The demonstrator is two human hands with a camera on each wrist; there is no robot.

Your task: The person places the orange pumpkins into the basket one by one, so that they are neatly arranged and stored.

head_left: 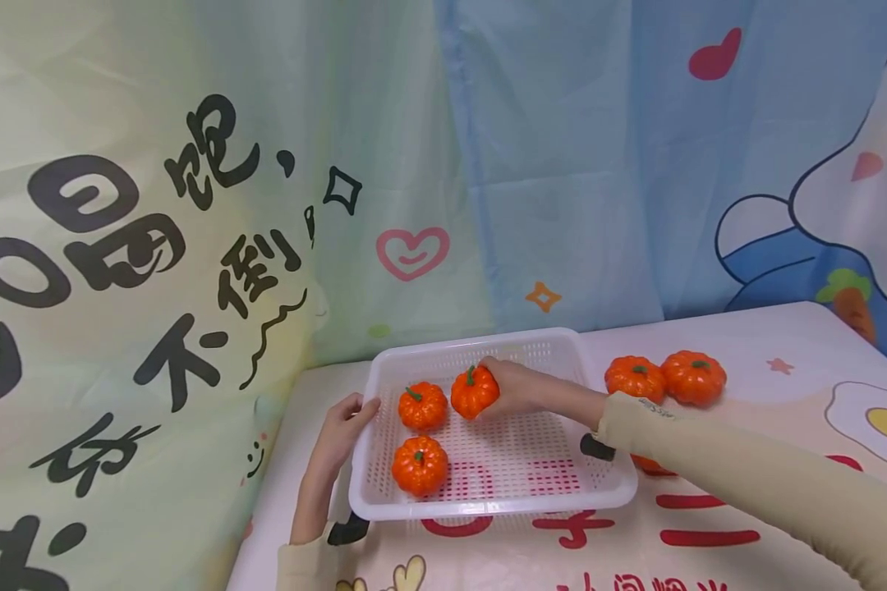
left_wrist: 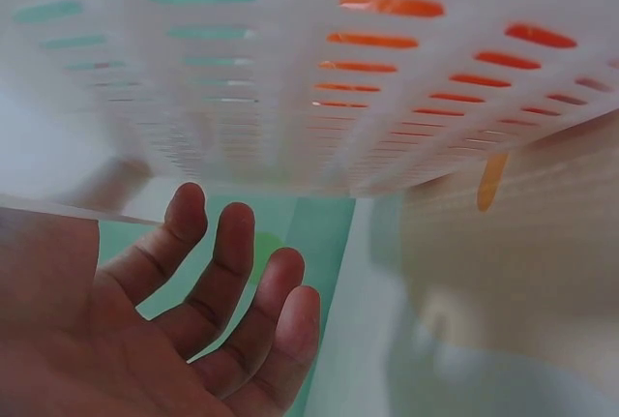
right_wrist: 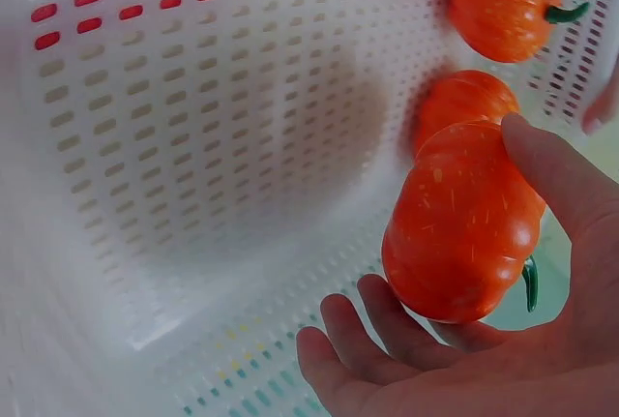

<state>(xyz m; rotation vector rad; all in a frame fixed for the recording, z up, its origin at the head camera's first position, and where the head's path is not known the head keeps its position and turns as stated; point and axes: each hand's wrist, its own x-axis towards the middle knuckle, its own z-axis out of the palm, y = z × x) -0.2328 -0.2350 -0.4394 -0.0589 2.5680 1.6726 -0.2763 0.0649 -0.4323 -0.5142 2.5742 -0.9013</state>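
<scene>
My right hand (head_left: 513,386) holds a small orange toy pumpkin (head_left: 475,392) above the inside of a white perforated plastic basket (head_left: 488,510). In the right wrist view, the thumb lies on one side of that pumpkin (right_wrist: 464,223) and the fingers are spread along the other. Two more pumpkins sit in the basket's left part, one toward the back (head_left: 423,406) and one toward the front (head_left: 420,466). At the left rim, my left hand (head_left: 342,431) grips the basket with its thumb over the edge. Its fingers (left_wrist: 232,238) curve loosely outside the wall in the left wrist view.
Right of the basket, two pumpkins (head_left: 636,377) (head_left: 693,378) stand side by side on the printed tablecloth (head_left: 769,369). Another pumpkin (head_left: 654,466) is mostly hidden by the right sleeve (head_left: 739,468). A printed curtain (head_left: 562,164) hangs behind the table and along its left side.
</scene>
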